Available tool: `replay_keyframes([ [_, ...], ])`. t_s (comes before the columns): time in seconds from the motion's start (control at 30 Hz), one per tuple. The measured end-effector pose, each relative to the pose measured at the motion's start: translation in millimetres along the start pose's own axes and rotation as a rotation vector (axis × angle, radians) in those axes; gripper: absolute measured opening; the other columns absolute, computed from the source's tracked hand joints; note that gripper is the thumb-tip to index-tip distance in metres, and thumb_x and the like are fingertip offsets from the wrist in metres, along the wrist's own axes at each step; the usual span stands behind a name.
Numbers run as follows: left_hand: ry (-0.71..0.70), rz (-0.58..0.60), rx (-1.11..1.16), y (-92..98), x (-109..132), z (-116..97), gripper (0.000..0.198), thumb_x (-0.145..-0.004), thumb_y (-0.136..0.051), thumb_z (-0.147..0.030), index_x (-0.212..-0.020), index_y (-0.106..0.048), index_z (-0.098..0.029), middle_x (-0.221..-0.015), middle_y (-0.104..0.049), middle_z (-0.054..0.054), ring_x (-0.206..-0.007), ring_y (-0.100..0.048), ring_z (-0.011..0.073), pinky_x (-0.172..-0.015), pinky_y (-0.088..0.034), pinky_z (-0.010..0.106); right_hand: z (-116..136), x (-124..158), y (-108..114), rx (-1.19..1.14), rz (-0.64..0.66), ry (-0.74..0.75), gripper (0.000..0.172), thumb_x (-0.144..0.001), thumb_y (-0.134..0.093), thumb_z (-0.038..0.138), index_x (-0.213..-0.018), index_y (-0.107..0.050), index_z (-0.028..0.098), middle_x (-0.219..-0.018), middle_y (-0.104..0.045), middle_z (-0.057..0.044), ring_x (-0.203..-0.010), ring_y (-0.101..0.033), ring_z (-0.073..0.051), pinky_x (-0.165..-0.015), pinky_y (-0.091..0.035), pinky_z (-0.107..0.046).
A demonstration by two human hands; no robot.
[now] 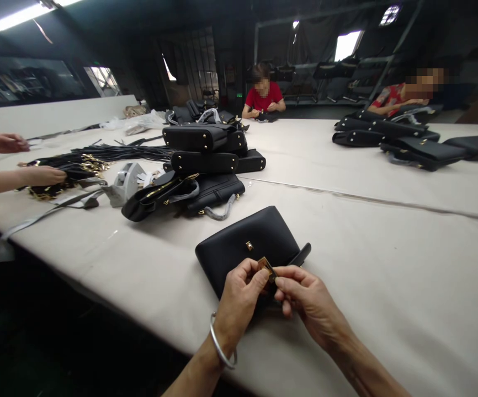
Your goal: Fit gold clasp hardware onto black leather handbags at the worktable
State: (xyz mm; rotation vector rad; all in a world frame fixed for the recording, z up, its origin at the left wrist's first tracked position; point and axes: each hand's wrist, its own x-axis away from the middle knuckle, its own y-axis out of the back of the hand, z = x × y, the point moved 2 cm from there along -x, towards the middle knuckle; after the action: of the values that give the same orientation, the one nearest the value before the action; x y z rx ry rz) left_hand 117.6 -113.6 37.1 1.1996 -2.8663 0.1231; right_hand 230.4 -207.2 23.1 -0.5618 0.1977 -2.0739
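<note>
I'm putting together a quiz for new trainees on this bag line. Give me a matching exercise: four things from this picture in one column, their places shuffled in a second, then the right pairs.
Things
1. gold clasp
2. black handbag
3. silver bangle
4. stack of black bags

Places
A. around the left wrist
B. piled farther back, left of the handbag
C. pinched between the fingertips of the left hand and the right hand
D. flat on the table, just beyond the hands

Pairs: 1-C, 2-D, 3-A, 4-B
</note>
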Motion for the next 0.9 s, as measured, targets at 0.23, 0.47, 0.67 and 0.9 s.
replay_keyframes([
  [0.23, -0.428, -0.068, -0.436, -1.4, 12.0, -11.6, 0.015, -0.094, -0.058, -0.027, -0.084, -0.064, -0.018, -0.079, -0.064, 0.002, -0.074, -0.060, 0.0144, -0.071, -0.046, 0.024, 5.1, 12.0, -1.1, 0.040, 0.032, 0.030, 0.040, -0.074, -0.080, 0.044, -0.100, -0.072, 0.015, -0.070, -0.068, -0.002, -0.043, -0.050, -0.005, -0.040, -0.037, -0.017],
  [0.47, -0.923, -0.051, -0.789, -9.3, 29.3, -18.6, 0.011, -0.092, -0.053, -0.008, -0.090, -0.061, -0.017, -0.080, -0.066, 0.006, -0.073, -0.060, 0.0166, -0.069, -0.048, 0.027, 12.9, 42.3, 7.5, 0.164, -0.011, 0.080, 0.044, -0.076, -0.078, 0.047, -0.109, -0.068, 0.019, -0.081, -0.072, -0.003, -0.066, -0.066, -0.016, -0.068, -0.052, -0.030],
  [0.67, -0.903, 0.100, -0.775, -16.9, 44.6, -8.3, 0.012, -0.093, -0.054, -0.009, -0.096, -0.063, -0.016, -0.084, -0.066, 0.006, -0.078, -0.061, 0.0168, -0.072, -0.050, 0.027, 3.6, 72.1, 19.7, -0.012, -0.016, -0.028, 0.041, -0.080, -0.075, 0.048, -0.107, -0.066, 0.018, -0.087, -0.073, -0.006, -0.075, -0.067, -0.018, -0.075, -0.051, -0.032],
  [0.9, -0.920, 0.151, -0.809, -23.0, 56.4, -2.2, 0.015, -0.094, -0.052, -0.009, -0.100, -0.063, -0.016, -0.090, -0.068, 0.007, -0.083, -0.061, 0.0184, -0.075, -0.051, 0.030, -10.2, 86.2, 29.2, -0.186, -0.027, -0.132, 0.031, -0.079, -0.078, 0.031, -0.104, -0.067, 0.017, -0.086, -0.072, -0.005, -0.074, -0.066, -0.014, -0.073, -0.053, -0.027],
])
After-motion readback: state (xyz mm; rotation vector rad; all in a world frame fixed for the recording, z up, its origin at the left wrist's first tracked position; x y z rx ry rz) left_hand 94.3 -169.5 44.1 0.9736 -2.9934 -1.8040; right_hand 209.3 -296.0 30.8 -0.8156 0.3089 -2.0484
